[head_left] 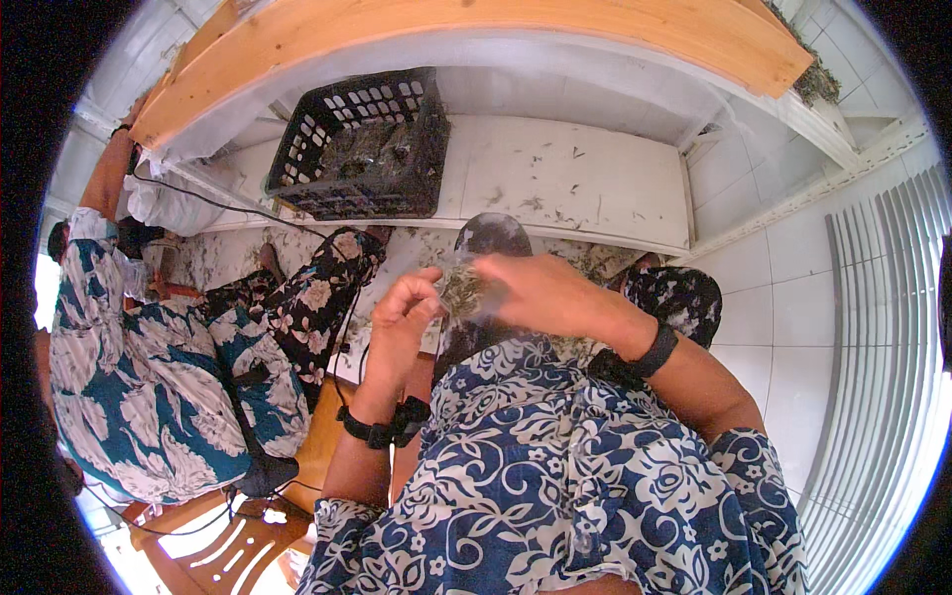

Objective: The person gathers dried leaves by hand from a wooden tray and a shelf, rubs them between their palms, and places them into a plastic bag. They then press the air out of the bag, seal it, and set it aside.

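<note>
A white tiled bench (585, 183) is seen running across the upper middle of the view, with dry plant scraps scattered over its surface, and a pale wooden board (476, 30) is noted above it. A second person in a blue and white floral dress (149, 377) is seated at the left, with one arm raised toward the board. A black plastic crate (362, 144) is placed on the left part of the bench, and dark plant matter is observed inside it. A dark sandal (493, 238) is visible just behind the hands, near the foot of the bench. The right hand (540, 293) is held in front of the body, its fingers closed on a small clump of dried greenish plant material (461, 288). The left hand (402, 317) is brought up just beside it, fingers curled narrowly and pinching at the left side of the same clump. Black wristbands are worn on both wrists. The clump is thus held between the two hands, above the lap and well apart from the crate.
</note>
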